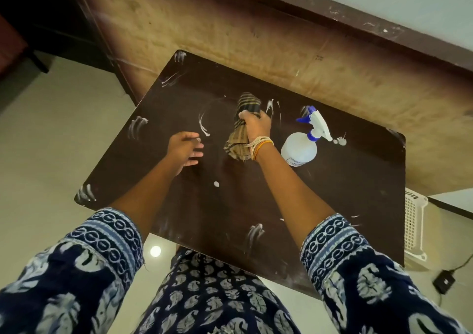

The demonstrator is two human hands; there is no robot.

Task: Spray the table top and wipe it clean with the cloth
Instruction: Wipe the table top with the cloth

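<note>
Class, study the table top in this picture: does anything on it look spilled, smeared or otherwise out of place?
Yes. White smears streak the dark table top near its corners and edges, and a white splat sits just beyond the nozzle of the spray bottle. The right hand grips the cloth; most marks are unwiped.

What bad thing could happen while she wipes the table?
1. The right hand grips the cloth close beside the spray bottle, so a wide swipe might knock the bottle over.
2. White smears sit near the table corners, far from the cloth, so they might get missed.
3. The left hand hovers open near a smear and could spread it.
</note>
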